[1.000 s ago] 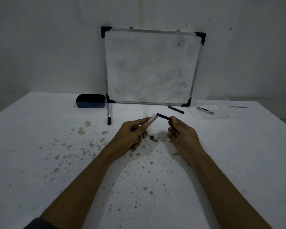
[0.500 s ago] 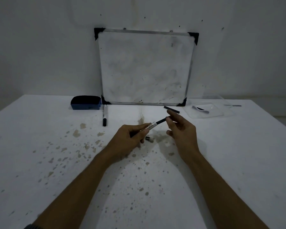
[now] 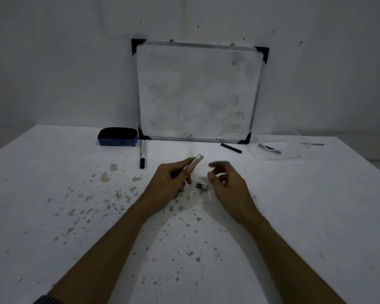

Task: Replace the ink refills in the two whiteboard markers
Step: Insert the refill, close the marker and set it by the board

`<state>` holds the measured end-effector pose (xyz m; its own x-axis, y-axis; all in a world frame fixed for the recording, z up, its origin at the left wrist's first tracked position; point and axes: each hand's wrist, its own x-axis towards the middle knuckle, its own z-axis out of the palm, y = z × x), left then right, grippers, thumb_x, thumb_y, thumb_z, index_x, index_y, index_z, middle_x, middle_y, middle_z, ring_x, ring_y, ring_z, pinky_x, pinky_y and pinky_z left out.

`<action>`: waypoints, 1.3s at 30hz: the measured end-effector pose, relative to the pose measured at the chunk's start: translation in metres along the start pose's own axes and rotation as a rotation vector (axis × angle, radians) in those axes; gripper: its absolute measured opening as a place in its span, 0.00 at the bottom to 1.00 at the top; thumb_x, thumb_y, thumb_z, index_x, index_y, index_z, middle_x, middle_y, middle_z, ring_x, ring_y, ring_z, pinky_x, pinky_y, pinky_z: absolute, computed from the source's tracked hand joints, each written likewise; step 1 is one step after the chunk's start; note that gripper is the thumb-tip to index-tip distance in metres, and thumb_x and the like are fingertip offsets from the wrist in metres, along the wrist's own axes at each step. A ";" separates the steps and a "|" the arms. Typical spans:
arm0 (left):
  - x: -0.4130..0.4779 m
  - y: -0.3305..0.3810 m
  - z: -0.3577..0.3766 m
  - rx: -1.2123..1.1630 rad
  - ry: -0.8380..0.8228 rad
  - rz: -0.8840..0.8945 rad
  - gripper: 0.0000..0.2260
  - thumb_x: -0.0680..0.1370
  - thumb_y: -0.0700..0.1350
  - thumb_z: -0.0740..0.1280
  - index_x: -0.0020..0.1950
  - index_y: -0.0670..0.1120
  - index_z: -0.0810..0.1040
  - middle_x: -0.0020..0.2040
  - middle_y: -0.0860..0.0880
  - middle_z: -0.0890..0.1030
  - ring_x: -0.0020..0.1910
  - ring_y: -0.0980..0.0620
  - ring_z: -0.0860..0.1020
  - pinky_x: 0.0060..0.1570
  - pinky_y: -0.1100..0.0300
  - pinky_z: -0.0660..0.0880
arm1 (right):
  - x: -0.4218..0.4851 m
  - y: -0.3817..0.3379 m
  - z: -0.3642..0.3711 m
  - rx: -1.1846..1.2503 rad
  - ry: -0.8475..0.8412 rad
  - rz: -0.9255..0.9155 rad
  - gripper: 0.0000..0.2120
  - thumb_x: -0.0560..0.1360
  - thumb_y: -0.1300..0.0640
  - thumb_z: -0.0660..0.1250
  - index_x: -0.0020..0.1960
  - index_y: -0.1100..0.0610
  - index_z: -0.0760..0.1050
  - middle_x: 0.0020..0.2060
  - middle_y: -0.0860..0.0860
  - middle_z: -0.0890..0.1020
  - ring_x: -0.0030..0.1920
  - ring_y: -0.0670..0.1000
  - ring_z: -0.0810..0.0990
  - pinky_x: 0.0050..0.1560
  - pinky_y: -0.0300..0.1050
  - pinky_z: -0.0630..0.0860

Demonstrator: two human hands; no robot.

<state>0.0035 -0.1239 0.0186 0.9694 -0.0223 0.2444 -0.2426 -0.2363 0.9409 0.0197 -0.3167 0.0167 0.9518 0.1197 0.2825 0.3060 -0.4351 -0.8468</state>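
Observation:
My left hand (image 3: 170,181) grips a white marker barrel (image 3: 194,161), its open end tilted up and to the right. No refill sticks out of that end. My right hand (image 3: 225,183) hovers just right of the barrel, blurred, fingers curled and apart, with nothing seen in them. A small end cap (image 3: 201,186) lies on the table between my hands. A second marker (image 3: 142,155) with a black cap lies left of centre. A loose black refill (image 3: 231,148) rests in front of the whiteboard.
A whiteboard (image 3: 198,91) leans on the wall at the back. A blue eraser (image 3: 118,137) sits at its left corner. A clear plastic tray (image 3: 274,149) with a small packet stands at the back right. The white table (image 3: 53,194) is speckled with stains.
The black refill went into the barrel held by my left hand and no longer shows. My right hand has let go and drawn back a little toward me.

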 end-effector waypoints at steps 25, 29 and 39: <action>-0.002 0.002 0.001 -0.021 -0.143 -0.044 0.13 0.81 0.49 0.68 0.65 0.58 0.82 0.34 0.51 0.81 0.28 0.48 0.72 0.26 0.57 0.71 | 0.012 0.003 -0.013 0.566 0.034 0.188 0.10 0.80 0.54 0.70 0.59 0.55 0.82 0.42 0.47 0.87 0.39 0.46 0.81 0.40 0.40 0.77; -0.002 0.002 0.000 -0.016 -0.149 -0.031 0.13 0.81 0.49 0.68 0.66 0.57 0.81 0.35 0.49 0.81 0.28 0.49 0.72 0.25 0.58 0.71 | 0.009 0.001 -0.012 0.472 0.014 0.140 0.10 0.80 0.52 0.69 0.59 0.53 0.82 0.40 0.46 0.86 0.35 0.43 0.80 0.37 0.37 0.76; -0.003 0.003 0.001 -0.060 -0.120 -0.043 0.13 0.82 0.48 0.67 0.66 0.54 0.82 0.34 0.47 0.79 0.26 0.49 0.70 0.23 0.58 0.70 | 0.008 0.000 -0.015 0.436 -0.039 0.078 0.08 0.81 0.55 0.69 0.58 0.55 0.83 0.43 0.52 0.86 0.41 0.48 0.84 0.43 0.46 0.82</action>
<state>-0.0005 -0.1254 0.0203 0.9756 -0.1301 0.1767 -0.1987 -0.1815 0.9631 0.0272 -0.3291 0.0258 0.9699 0.1383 0.2003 0.2060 -0.0280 -0.9782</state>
